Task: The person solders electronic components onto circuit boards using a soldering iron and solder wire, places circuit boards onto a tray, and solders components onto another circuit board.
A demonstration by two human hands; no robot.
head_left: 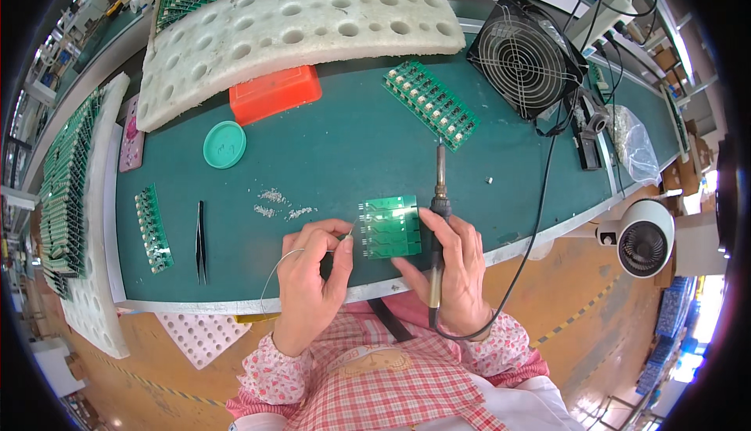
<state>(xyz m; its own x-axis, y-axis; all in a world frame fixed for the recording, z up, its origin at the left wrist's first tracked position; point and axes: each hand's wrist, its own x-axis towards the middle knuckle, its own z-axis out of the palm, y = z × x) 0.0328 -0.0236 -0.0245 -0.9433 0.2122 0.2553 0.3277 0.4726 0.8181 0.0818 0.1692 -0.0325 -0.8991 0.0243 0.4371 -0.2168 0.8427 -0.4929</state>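
Observation:
A green circuit board [391, 228] lies near the front edge of the bench, between my hands. My left hand [307, 281] pinches a thin solder wire [271, 271] at the board's left side; the wire curves back down below the hand. My right hand [463, 278] holds a soldering iron [440, 184] against the palm, its tip pointing away toward the far side. The right index finger and thumb reach the board's right and lower edges. Beyond the iron's tip lies a panel of boards with white components [430, 102].
Small white parts [274, 196] lie in loose piles near a green round lid [224, 145] and a red box [275, 95]. Tweezers [201, 242] and a narrow board [152, 228] sit at left. White foam [305, 32] crosses the back. A black fan [526, 55] stands right, its cable trailing forward.

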